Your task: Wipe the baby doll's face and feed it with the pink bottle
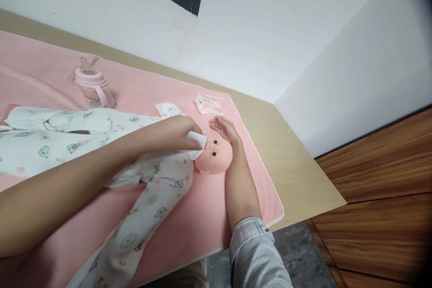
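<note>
A baby doll lies on its back on a pink towel [249,198], dressed in a white patterned sleepsuit [158,189]. Its bare head [218,155] points right. My left hand [180,130] is closed on a white wipe [197,144] and presses it against the doll's mouth and chin. My right hand [224,128] lies with fingers stretched along the top of the doll's head, cupping it.
A pink baby bottle [92,87] stands on the towel at the back left. A small wipe packet [209,104] lies near the towel's far corner. The towel covers a beige table [303,175] against a white wall; wooden flooring lies to the right.
</note>
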A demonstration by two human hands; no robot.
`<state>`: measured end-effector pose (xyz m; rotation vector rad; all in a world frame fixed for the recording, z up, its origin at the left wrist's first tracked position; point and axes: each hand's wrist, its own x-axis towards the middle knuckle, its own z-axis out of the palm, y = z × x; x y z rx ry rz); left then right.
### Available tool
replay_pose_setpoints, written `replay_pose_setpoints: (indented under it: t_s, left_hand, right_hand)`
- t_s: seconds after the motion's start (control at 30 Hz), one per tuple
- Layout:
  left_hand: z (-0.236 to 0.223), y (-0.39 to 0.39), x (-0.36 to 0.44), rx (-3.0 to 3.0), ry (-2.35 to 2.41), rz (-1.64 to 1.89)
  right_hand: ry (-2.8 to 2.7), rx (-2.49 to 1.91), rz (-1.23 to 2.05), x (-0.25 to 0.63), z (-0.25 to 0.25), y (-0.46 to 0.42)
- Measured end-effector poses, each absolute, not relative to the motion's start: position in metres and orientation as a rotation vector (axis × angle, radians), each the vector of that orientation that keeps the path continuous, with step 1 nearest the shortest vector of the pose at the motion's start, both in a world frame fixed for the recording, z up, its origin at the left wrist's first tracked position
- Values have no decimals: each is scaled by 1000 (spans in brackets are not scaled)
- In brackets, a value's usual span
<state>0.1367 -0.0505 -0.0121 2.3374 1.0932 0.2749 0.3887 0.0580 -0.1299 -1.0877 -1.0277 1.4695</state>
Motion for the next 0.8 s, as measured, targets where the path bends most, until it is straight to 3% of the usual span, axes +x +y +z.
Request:
replay_pose_setpoints:
  t_s: [0.8]
  left_hand:
    - [-15,-44,134,2515,1112,393]
  right_hand:
    - [-1029,-992,1507,393,-140,65]
